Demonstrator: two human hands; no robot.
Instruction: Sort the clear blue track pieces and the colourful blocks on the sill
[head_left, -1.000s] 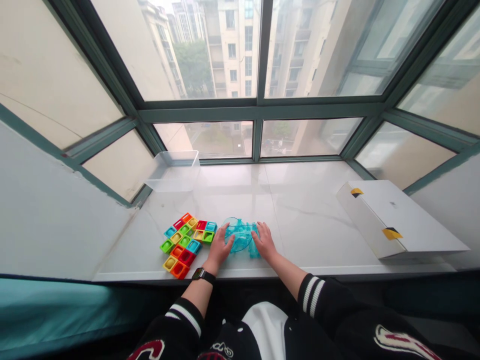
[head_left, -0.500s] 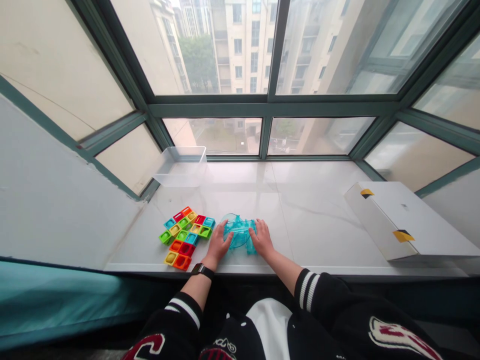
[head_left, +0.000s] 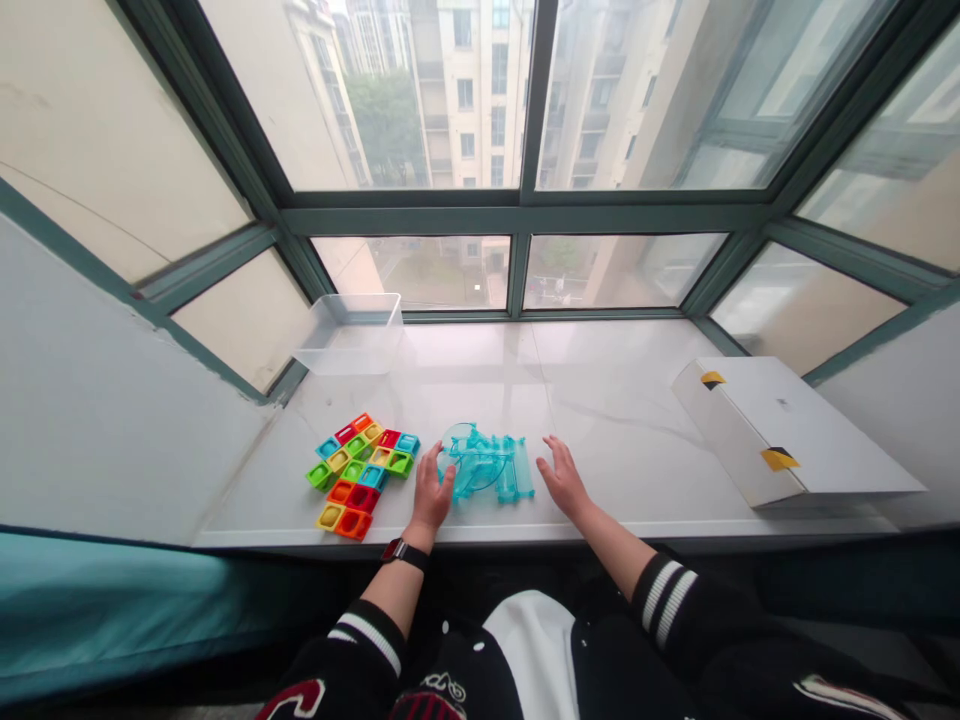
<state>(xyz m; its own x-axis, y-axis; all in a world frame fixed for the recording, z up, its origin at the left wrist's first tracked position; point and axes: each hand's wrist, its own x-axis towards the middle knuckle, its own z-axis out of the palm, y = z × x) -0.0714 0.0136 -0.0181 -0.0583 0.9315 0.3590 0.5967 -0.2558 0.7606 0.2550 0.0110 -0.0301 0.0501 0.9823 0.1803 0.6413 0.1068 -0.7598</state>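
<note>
Windowsill [head_left: 630,450] bore a cluster of translucent turquoise parts [head_left: 484,468] between the two hands. Left hand [head_left: 432,494] lay at the cluster's left edge, thumb and fingers parted—whether it gripped could not be told. Right hand [head_left: 564,480] was spread, just beside the cluster but apart from it. Multicoloured square blocks [head_left: 363,497] lay left of both hands.
</note>
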